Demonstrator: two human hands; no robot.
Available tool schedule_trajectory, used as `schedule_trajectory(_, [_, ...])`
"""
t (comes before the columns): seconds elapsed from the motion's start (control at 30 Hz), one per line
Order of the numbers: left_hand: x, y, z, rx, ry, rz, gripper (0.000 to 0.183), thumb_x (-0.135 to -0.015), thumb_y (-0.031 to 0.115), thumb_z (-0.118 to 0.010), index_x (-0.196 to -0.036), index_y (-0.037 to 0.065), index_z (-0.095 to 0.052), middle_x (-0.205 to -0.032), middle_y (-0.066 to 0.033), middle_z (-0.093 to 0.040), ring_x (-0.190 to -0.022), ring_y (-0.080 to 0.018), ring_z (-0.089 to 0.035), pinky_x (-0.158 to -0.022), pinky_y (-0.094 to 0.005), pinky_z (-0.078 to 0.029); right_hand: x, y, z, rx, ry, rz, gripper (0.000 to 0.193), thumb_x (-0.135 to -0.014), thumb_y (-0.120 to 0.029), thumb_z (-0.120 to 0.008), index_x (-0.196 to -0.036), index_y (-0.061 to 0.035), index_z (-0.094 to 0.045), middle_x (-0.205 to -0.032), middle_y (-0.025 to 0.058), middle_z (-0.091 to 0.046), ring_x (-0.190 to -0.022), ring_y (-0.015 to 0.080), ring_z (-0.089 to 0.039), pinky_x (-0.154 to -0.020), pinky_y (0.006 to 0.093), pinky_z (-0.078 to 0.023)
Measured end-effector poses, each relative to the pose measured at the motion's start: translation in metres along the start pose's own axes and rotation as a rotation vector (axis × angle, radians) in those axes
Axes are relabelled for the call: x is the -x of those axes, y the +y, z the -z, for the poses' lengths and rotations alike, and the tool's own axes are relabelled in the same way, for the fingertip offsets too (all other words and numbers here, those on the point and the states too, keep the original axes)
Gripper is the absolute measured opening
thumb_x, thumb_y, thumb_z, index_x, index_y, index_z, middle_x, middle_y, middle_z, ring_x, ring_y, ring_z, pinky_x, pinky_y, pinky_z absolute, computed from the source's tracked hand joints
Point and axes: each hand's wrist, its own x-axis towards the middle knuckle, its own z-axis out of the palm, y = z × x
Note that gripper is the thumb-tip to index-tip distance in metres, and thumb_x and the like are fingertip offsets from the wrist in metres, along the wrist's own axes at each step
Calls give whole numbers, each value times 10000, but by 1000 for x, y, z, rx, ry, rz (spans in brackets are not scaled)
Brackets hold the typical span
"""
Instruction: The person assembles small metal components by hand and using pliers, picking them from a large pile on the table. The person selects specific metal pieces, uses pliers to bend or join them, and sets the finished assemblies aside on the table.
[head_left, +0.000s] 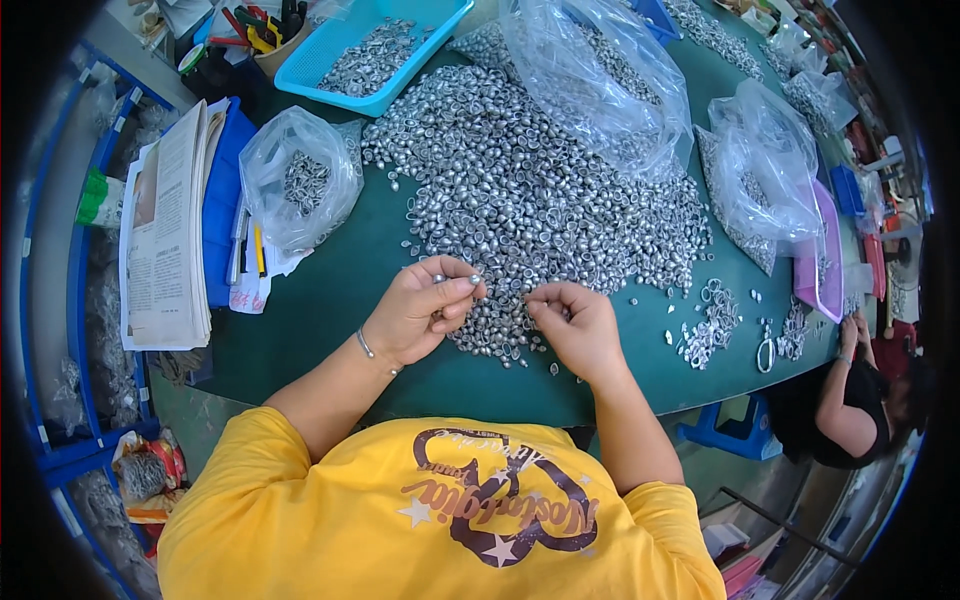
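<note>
A wide heap of small silver metal pieces (540,180), rounded and cup-like, spreads over the green tabletop (310,330) in front of me. At the heap's near edge, my left hand (425,310) pinches one small silver metal piece (475,281) between thumb and forefinger, its other fingers curled in. My right hand (580,330) is a little to the right, thumb and forefinger closed together at the pieces. Whatever sits between those right fingertips is too small and hidden to make out.
A light blue basket (370,102) of similar pieces stands behind the heap. Clear plastic bags (295,200) of pieces lie around it. At left are stacked papers (165,230); at right, rings (715,325) and a pink tray (822,255). Another person (850,400) sits at the far right.
</note>
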Motion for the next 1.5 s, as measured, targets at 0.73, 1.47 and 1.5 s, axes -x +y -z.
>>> schedule_trajectory(0.73, [-20,-15,-15,-1588,60,-776,78,-711,43,-649,-788,45,-637,-632,-63,-502,-573,-194,-519,-523,-288,-421,24,22,13,-1315,-282,-195,70,-868,-109,-511,-821,-57,-510,-563,-10,-383,-428,63,-292,-384,185,-218])
schedule_trajectory(1.47, [4,-4,-3,-70,-54,-83,153,-835,27,-459,-959,16,-549,-748,-66,-517,-565,-84,-411,-434,-178,-314,-6,11,-10,467,184,307,123,-752,-135,-619,-848,-64,-594,-752,122,-622,-664,294,-604,-576,378,-479])
schedule_trajectory(1.5, [5,1,-4,-26,-38,-78,161,-825,34,-452,-952,15,-550,-770,-77,-519,-574,-90,-420,-435,-176,-323,-4,10,-11,408,181,276,143,-731,-101,-652,-846,-57,-580,-676,110,-602,-581,255,-593,-544,333,-469])
